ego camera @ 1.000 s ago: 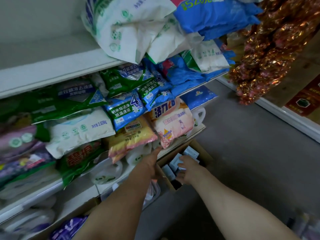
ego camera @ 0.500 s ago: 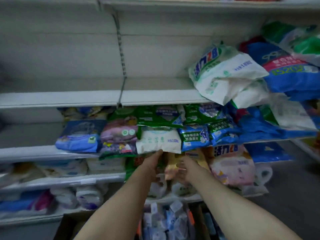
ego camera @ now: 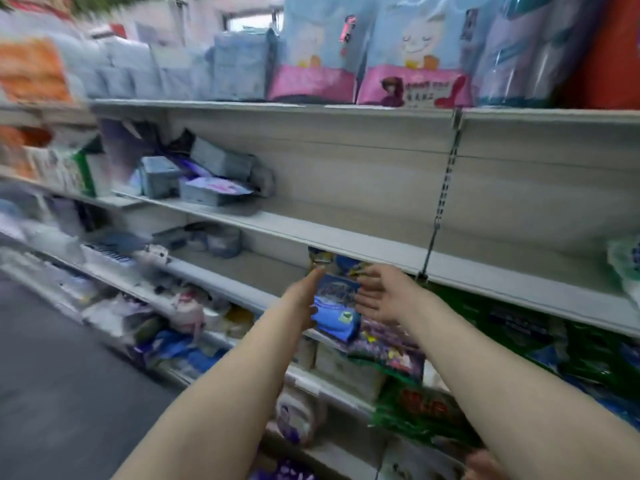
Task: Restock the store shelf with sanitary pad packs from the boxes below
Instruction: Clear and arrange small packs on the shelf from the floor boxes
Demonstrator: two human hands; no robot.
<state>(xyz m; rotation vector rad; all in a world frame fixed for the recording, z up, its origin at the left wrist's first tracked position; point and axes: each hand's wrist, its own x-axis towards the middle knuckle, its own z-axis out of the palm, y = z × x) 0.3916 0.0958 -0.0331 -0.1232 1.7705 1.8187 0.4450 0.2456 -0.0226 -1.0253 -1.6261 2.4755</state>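
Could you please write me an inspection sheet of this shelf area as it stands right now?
Surface: white shelf, long bare stretch at its middle.
Job's things: grey pad packs heaped at that shelf's left end.
Clutter: blue bag between both hands; green bags on the right.
Grippers: left hand and right hand reach forward, fingers straight, either side of the blue bag; contact unclear.
Cables: nothing seen.
Surroundings: pink-and-blue packs on the top shelf; dark floor; view blurred on the left.
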